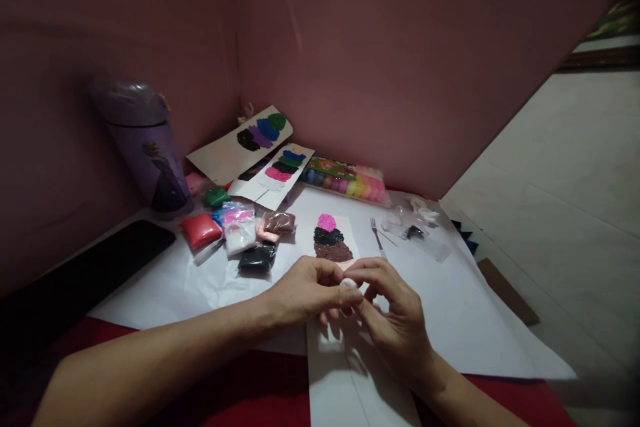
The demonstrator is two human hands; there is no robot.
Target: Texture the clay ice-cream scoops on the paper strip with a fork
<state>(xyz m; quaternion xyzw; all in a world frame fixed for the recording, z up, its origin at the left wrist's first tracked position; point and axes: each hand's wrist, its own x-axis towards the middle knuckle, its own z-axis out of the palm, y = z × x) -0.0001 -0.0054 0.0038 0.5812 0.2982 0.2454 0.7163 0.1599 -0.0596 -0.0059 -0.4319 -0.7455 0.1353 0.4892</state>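
One small white lump [349, 284], probably modelling clay, is held just above a white card strip [324, 390]. The left hand [303, 293] pinches it, thumb drawn in close to the forefinger. The right hand [400, 313] is half curled, its thumb and forefinger tips at the lump; whether they grip it too, I cannot tell. The step in hand looks like shaping the lump between the fingertips, and the next move seems to call for light, even pressure, as so small a piece would likely dent easily.

Taking the lump as centre, red covering [250, 390] shows at 8 and 4 o'clock, under a white paper sheet [490, 327]. At 9 lies a dark flat slab [115, 267]. Between 11 and 12, brown, black and pink bands [330, 239] stack on the strip. A small fork [381, 247] lies at 1, clear plastic wrapping [437, 248] at 2, and red [201, 232], white [240, 238], black [257, 259] and brown [281, 222] packets at 10.

Farther out are a purple tumbler [143, 147] at 10, two colour-banded cards [215, 159] at 11 and a multicoloured clay pack [345, 181] at 12. Pink wall [350, 67] rises behind, with pale tiling [565, 160] at 2.
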